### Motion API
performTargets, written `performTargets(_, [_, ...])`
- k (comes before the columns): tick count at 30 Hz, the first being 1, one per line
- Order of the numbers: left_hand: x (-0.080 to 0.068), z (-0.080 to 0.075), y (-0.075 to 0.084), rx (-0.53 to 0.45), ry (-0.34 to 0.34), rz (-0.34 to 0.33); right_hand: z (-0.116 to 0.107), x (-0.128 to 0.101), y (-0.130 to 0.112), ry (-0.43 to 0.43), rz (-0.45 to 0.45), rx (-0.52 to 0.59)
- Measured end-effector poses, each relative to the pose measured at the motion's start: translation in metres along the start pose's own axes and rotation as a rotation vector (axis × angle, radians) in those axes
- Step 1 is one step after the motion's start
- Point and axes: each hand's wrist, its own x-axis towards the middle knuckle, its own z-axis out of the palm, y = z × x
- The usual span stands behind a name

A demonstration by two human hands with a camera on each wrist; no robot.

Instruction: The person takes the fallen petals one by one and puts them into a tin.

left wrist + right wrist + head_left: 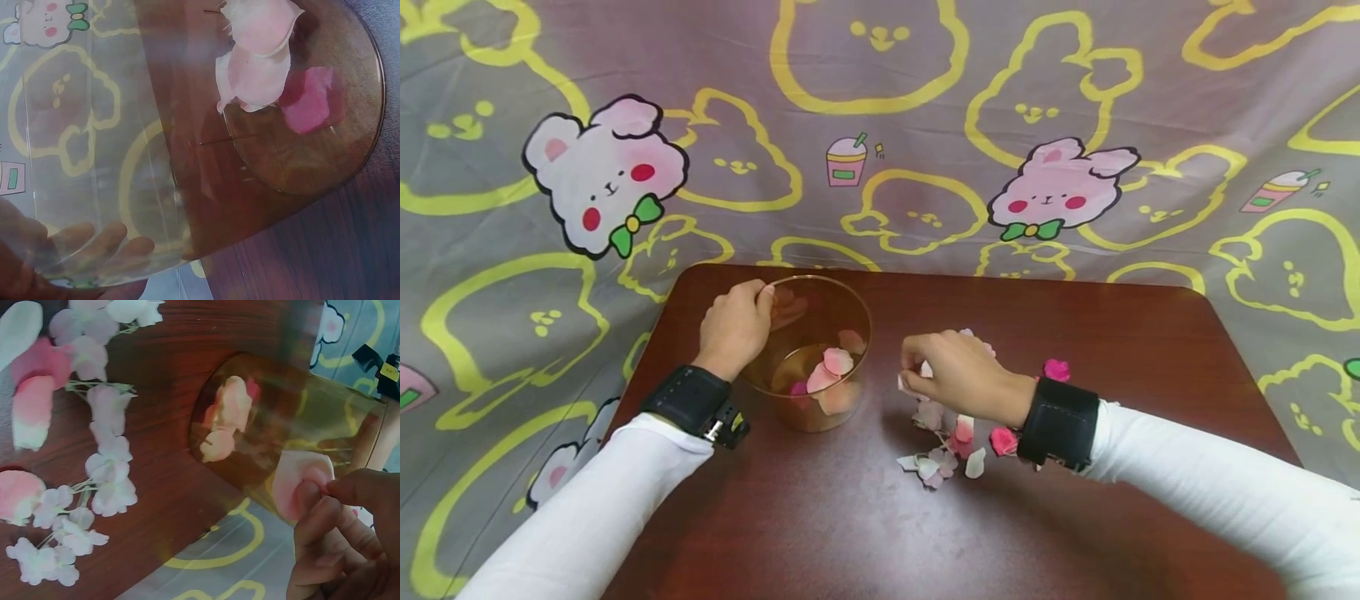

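A clear amber plastic cup (811, 350) stands on the brown table (1075, 517), with several pink petals (829, 373) in its bottom. My left hand (736, 323) grips the cup's rim on its left side; its fingers (94, 240) show through the wall in the left wrist view. My right hand (951, 367) hovers just right of the cup and pinches one pale pink petal (300, 481) between thumb and fingers. Below that hand lie loose petals and small white blossoms (943, 442) on the table, seen close in the right wrist view as blossoms (106, 487).
A magenta petal (1056, 369) lies behind my right wrist. A grey cloth with yellow outlines and pink rabbits (1060, 192) hangs behind and around the table. Both wrists wear black bands (1058, 421).
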Motion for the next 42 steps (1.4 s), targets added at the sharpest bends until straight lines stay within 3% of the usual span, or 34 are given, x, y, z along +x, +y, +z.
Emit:
performTargets(8, [0.000,0.000,-0.001,0.003,-0.001,-0.003,0.000,0.013,-0.015,0.071,-0.026,0.044])
performTargets(28, [-0.001,0.001,0.000,0.000,0.005,0.000,-0.009,0.041,-0.042,0.239,-0.075,0.027])
performTargets(36, [0.000,0.001,0.000,-0.002,0.007,0.003,-0.009,0.047,-0.044,0.223,-0.071,0.048])
performTargets(42, [-0.001,0.000,-0.001,-0.001,0.010,0.006,-0.005,0.052,-0.045,0.143,-0.041,0.020])
